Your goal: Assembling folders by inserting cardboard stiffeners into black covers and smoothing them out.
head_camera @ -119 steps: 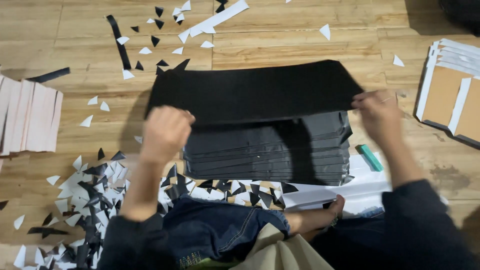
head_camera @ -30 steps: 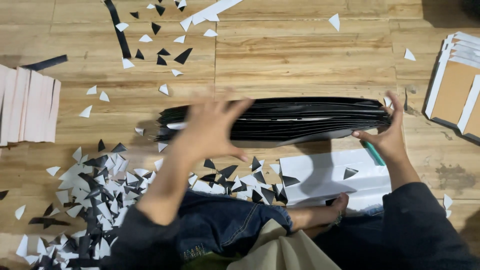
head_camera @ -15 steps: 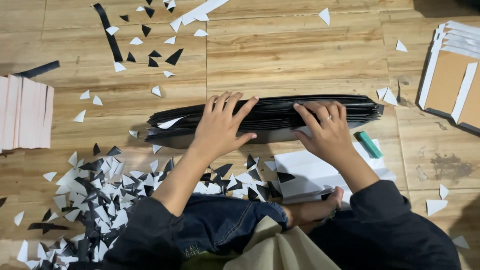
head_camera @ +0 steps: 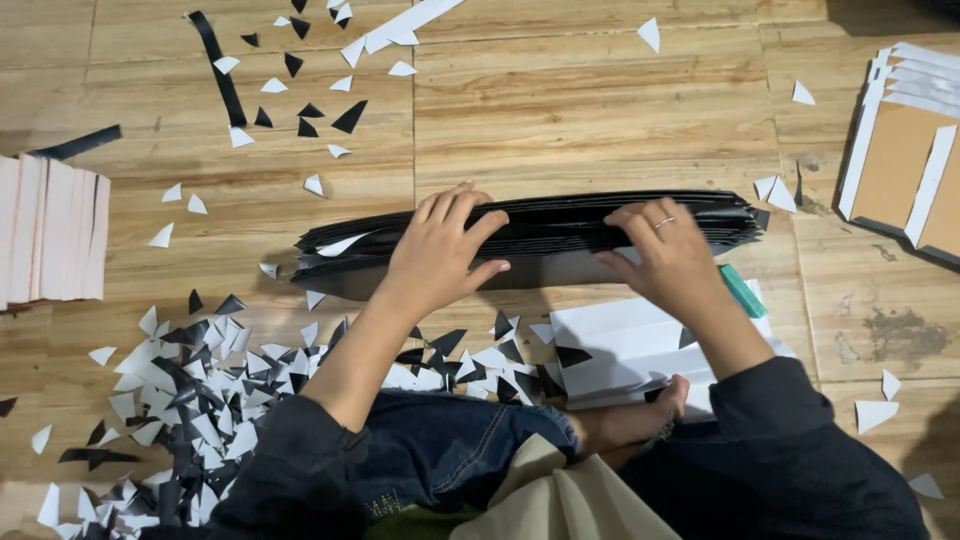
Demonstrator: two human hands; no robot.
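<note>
Head view, looking down at a wooden floor [head_camera: 600, 110]. Black sheet stack [head_camera: 540, 235] lies flat at centre, long side running 9 to 3 o'clock, edges fanned a bit at the left end. Left hand [head_camera: 440, 250] rests palm-down on the stack's left half, fingers [head_camera: 455, 205] spread and flat, pressing, not clamped round anything. Right hand [head_camera: 665, 250] sits on the right half, fingers [head_camera: 630, 220] bent over the top edge, loosely apart; ring on one finger. Cannot tell if it pinches any sheet.

White folded paper [head_camera: 630, 345] lies just at 6 o'clock of the stack, under the right forearm. Teal tool [head_camera: 742, 290] pokes out beside the right wrist, at 4 o'clock of the stack, touching the white paper. Bare foot [head_camera: 640, 415] at 6 o'clock, on the white paper's near edge. Scrap pile [head_camera: 190, 400] of black and white triangles at 7 o'clock. More loose triangles scattered at 11 o'clock, with a black strip [head_camera: 220, 65]. Pink-white sheets [head_camera: 50, 240] at 9 o'clock, well apart. Brown boards [head_camera: 905, 170] with white edging at 2 o'clock, near the stack's right end but not touching.
</note>
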